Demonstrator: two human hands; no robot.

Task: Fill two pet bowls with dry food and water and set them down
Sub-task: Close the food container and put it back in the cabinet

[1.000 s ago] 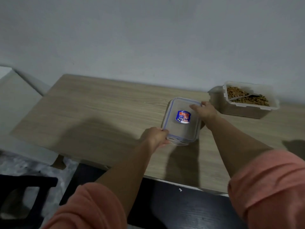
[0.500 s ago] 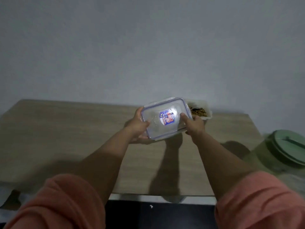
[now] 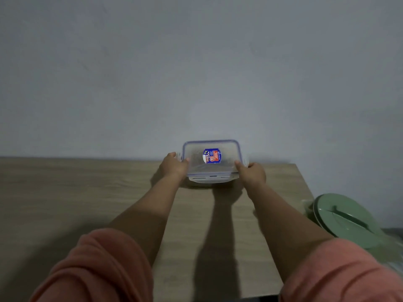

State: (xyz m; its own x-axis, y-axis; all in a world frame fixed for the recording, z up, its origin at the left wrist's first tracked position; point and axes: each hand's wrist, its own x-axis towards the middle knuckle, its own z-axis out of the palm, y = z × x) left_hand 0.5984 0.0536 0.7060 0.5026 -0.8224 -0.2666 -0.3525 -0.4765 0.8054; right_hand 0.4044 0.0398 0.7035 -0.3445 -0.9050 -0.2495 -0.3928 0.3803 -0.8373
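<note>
— Gripping what, those hands?
— Left hand (image 3: 174, 165) and right hand (image 3: 253, 174) clamp the ends of the clear lid (image 3: 211, 156), over a container at the bench's (image 3: 87, 192) far edge.
— Anything else?
— A green lid (image 3: 346, 219) past the right edge.

lid sticker (image 3: 211, 156) | reads "LOCK & LOCK" | blue-red | smaller print unreadable

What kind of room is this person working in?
Probably a room in a home, though little of it shows. A wood-grain table stands against a plain grey wall, both hands press a clear lid onto a food container, and a green-lidded jar sits beside the table.
</note>
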